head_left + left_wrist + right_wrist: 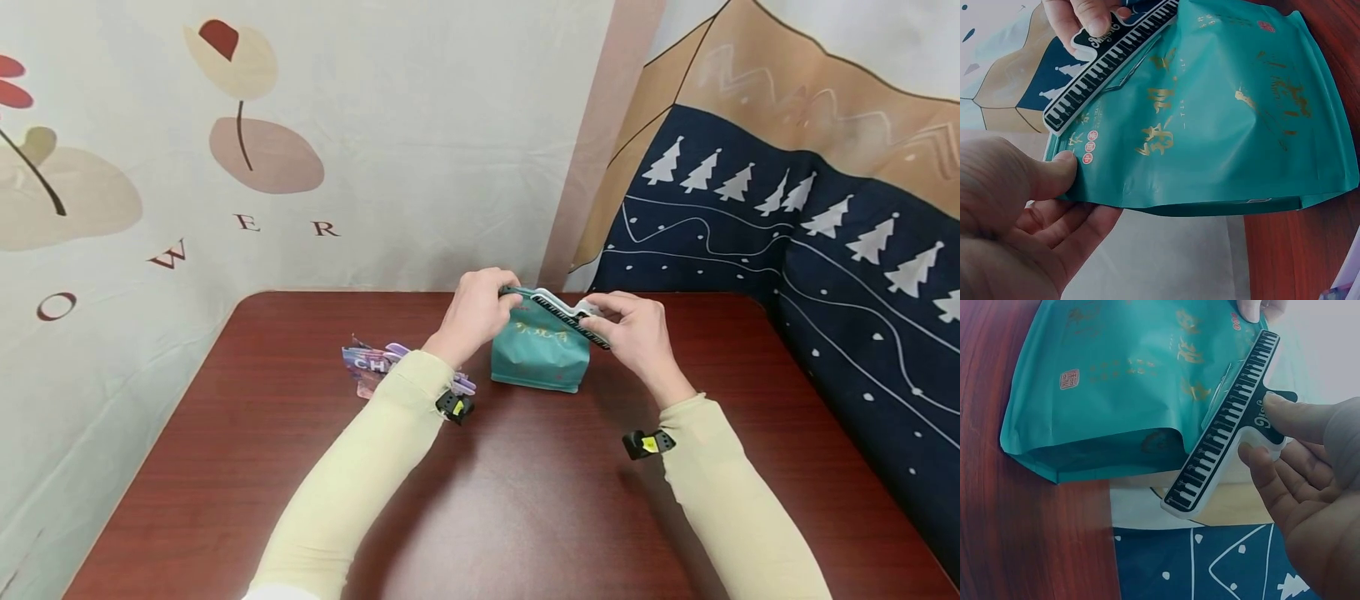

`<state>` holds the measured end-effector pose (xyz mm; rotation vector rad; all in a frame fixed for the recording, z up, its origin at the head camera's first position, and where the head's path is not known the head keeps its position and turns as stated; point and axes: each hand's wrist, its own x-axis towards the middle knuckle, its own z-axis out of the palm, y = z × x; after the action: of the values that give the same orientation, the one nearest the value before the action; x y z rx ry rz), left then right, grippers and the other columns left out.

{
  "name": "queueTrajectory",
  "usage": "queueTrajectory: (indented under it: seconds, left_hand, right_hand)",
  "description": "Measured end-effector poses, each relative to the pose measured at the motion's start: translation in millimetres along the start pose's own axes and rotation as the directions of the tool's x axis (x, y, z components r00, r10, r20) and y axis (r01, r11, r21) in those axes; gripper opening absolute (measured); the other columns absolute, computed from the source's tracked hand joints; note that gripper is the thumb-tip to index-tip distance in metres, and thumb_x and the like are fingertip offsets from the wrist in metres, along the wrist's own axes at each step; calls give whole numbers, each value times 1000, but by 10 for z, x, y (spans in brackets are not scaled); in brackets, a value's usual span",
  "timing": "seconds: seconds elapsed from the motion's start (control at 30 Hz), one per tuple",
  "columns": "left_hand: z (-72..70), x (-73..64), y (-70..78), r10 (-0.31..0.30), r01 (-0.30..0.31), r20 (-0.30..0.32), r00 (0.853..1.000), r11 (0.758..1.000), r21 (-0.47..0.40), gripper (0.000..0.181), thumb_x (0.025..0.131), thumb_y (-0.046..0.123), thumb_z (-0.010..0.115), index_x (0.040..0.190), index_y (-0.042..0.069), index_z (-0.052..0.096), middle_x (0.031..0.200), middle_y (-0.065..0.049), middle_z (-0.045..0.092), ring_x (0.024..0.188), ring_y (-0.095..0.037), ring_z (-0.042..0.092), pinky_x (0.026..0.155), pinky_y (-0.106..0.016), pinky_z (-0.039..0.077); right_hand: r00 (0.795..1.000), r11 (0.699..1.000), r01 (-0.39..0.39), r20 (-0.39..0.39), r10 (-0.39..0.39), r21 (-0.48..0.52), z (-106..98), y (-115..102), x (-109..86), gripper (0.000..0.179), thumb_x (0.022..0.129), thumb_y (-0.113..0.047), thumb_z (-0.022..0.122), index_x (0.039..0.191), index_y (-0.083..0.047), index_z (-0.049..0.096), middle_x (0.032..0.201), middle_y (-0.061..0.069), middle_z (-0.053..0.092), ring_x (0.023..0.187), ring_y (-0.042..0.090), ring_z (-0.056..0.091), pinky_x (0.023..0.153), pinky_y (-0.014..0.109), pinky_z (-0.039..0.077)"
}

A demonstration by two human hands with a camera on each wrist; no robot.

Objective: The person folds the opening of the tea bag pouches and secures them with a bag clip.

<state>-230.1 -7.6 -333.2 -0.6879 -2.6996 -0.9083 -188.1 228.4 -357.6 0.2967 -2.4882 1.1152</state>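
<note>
A teal tea bag with gold characters stands on the table, its top edge folded. My left hand pinches the top left corner of the bag, thumb on the front and fingers behind, as the left wrist view shows. A long clip with a piano-key pattern and the word "Music" lies slanted across the bag's top edge. With thumb and fingers, my right hand grips the handle of this clip. One end of the clip sticks out past the bag's right side.
Left of the bag, partly behind my left forearm, lie a purple printed packet and light purple clip-like pieces. The dark red wooden table meets patterned cloth hangings at the back and right.
</note>
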Motion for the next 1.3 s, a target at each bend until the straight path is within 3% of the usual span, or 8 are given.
queueTrajectory:
  seconds: [1.0,1.3]
  left_hand:
    - [7,15,-23,16,-16,-2,1000,1000,-19,7,95,9,73,94,10,80,91,-3,77,77,-20,65,71,-33,51]
    - [10,1,-36,3,-2,17,1000,997,-74,8,96,18,74,95,12,80,94,-1,77,74,-18,59,70,-32,48]
  right_hand:
    - [999,998,-4,-36,6,55,72,-71,36,23,83,-1,84,105,-1,80,96,17,77,80,33,75,65,3,43]
    - [999,999,-12,-32,14,51,67,-76,38,24,83,-1,84,106,-1,80,97,17,77,80,33,75,64,4,44]
